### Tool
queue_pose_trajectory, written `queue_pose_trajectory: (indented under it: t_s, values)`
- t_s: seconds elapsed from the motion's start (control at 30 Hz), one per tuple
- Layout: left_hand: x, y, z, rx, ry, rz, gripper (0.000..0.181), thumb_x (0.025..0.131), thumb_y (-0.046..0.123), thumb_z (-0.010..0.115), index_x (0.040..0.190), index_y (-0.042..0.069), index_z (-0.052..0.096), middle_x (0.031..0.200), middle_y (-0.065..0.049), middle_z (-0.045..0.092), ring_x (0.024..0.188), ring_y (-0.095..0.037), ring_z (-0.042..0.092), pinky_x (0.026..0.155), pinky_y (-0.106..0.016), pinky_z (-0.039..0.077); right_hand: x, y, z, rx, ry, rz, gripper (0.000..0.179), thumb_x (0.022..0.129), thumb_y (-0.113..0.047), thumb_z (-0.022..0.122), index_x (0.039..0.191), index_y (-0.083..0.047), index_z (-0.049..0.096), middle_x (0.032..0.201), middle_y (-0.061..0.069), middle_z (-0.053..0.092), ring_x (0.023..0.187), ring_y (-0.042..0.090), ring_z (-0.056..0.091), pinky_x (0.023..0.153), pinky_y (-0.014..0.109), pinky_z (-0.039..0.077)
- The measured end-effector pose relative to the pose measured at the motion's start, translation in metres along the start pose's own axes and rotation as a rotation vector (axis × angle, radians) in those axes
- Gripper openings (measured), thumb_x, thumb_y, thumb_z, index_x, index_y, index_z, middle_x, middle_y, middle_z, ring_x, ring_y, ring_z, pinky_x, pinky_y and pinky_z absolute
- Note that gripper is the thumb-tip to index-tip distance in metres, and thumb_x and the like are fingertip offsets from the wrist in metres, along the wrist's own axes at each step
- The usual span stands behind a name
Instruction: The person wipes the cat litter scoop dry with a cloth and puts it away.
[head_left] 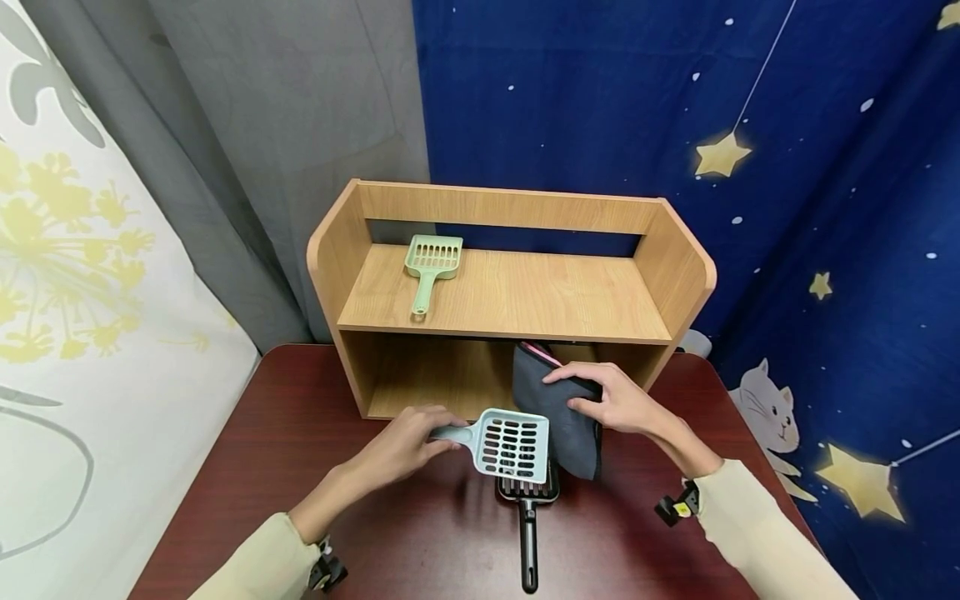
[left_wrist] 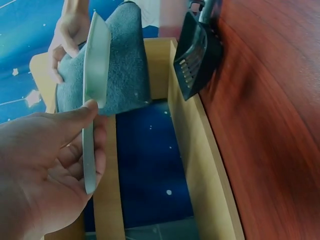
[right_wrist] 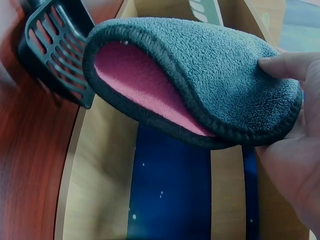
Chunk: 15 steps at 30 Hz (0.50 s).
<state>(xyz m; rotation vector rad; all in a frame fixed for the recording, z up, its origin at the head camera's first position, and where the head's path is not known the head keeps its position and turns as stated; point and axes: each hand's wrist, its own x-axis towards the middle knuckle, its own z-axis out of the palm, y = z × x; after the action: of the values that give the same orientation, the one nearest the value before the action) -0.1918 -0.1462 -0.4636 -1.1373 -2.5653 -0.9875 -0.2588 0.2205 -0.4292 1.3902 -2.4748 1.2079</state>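
Note:
My left hand (head_left: 408, 443) grips the handle of a pale blue litter scoop (head_left: 513, 444), thumb on one side and fingers on the other in the left wrist view. Held up in front of the shelf, its slotted head overlaps part of a black litter scoop (head_left: 528, 533) lying on the table. My right hand (head_left: 613, 402) pinches a folded dark grey cleaning cloth (head_left: 555, 408) at its edge. A pink inner side (right_wrist: 135, 85) and black stitched border show in the right wrist view. The cloth hangs beside the pale blue scoop's head; whether they touch, I cannot tell.
A two-tier wooden shelf (head_left: 510, 333) stands at the back of the dark red table (head_left: 300, 467). On its upper board lies a green litter scoop (head_left: 426, 279), handle toward me. Grey and blue star-patterned curtains (head_left: 570, 100) hang behind.

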Motion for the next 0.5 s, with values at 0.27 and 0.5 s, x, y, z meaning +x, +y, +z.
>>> queue_pose_trajectory:
  t_s: [0.27, 0.5]
  values:
    - [0.010, 0.005, 0.002, -0.077, -0.064, 0.016, 0.026, 0.090, 0.004, 0.082, 0.116, 0.005, 0.079, 0.103, -0.001, 0.078, 0.094, -0.008, 0.070, 0.081, -0.029, 0.058, 0.015, 0.003, 0.009, 0.192, -0.116, -0.001, 0.041, 0.096, 0.003, 0.070, 0.134, -0.012, 0.071, 0.132, 0.006, 0.071, 0.126, 0.017, 0.063, 0.107, 0.027, 0.046]
    - [0.018, 0.011, 0.006, -0.150, -0.102, -0.023, 0.026, 0.091, 0.007, 0.081, 0.118, 0.006, 0.080, 0.105, -0.001, 0.079, 0.095, -0.006, 0.070, 0.082, -0.036, 0.060, 0.028, -0.001, 0.018, 0.299, -0.099, 0.055, 0.043, 0.091, 0.007, 0.068, 0.130, -0.011, 0.072, 0.132, 0.008, 0.071, 0.123, 0.016, 0.062, 0.101, 0.027, 0.048]
